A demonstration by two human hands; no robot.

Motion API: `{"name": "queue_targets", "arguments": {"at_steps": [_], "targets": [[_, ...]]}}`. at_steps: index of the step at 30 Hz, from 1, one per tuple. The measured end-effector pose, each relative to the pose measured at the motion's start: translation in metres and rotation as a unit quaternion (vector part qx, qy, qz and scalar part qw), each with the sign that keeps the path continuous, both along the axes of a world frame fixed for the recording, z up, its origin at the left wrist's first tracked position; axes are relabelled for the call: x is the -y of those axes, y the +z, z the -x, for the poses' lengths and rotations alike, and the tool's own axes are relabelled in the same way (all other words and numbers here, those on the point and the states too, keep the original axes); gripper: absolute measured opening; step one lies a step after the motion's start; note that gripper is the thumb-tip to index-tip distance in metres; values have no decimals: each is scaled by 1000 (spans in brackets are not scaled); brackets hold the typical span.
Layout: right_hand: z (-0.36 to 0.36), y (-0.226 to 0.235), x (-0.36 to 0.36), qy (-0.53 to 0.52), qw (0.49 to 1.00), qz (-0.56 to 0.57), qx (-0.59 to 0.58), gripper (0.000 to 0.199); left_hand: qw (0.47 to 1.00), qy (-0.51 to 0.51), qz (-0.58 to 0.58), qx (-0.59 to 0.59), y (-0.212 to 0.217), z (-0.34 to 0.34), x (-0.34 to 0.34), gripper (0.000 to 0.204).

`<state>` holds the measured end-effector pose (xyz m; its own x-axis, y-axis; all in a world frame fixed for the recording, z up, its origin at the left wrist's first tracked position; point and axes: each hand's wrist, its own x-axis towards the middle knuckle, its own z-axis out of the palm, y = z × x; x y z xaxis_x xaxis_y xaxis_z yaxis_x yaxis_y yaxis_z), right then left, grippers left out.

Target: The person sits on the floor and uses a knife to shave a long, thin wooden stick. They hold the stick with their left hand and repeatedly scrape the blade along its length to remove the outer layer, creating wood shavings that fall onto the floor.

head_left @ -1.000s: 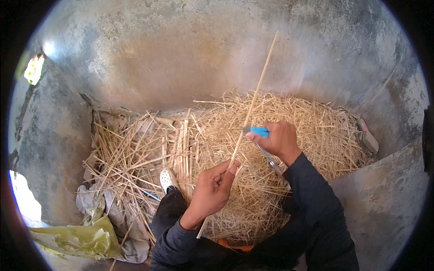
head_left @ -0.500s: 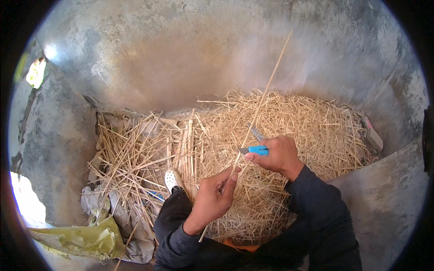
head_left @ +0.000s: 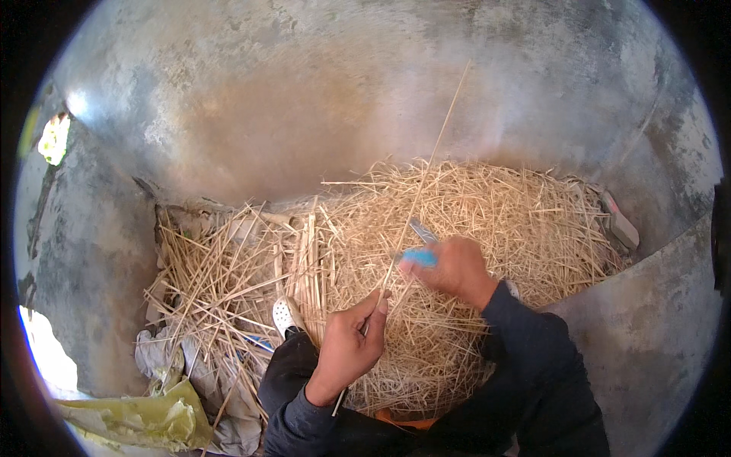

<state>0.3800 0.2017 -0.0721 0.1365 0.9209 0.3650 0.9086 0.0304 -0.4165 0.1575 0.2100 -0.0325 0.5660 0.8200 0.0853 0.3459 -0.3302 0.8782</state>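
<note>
Vs half a second ago: thin stick (head_left: 423,183) leans much the same way, top tip now a bit left and lower in view. Left hand (head_left: 352,344) and right hand (head_left: 455,268) also sit slightly further left. Some of that is camera shift, since the wall features slide too. Blue-handled cutter (head_left: 420,258) was sharp, now smeared.

Grip: left thumb and forefinger pinched on the stick's lower part, no gap; butt end pokes out below the hand. Right fingers wrapped round the cutter, its front end at the stick, just above the left fingertips. Contact can't be confirmed.

Room: stick's upper length runs up over the straw pile (head_left: 533,221) and in front of the bare wall (head_left: 304,91), well apart from the side walls. Pile meets the wall at the back, pale block (head_left: 623,228) at its right edge. Loose sticks (head_left: 213,266) left of the white shoe (head_left: 285,314).

Hard to read: blade blurred. Grey metal piece (head_left: 422,231) just above the right hand, can't tell if held or lying. Orange thing (head_left: 403,421) mostly hidden by the legs. Yellow sack (head_left: 152,415) runs into the dark rim.
</note>
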Motion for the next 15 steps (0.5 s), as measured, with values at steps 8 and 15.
{"name": "queue_targets", "arguments": {"at_steps": [8, 15], "targets": [[2, 18, -7, 20, 999, -13, 36, 74, 992, 12, -121, 21, -17, -5, -8, 24], [-46, 10, -28, -127, 991, 35, -19, 77, 994, 2, -107, -1, -6, -7, 4, 23]]}}
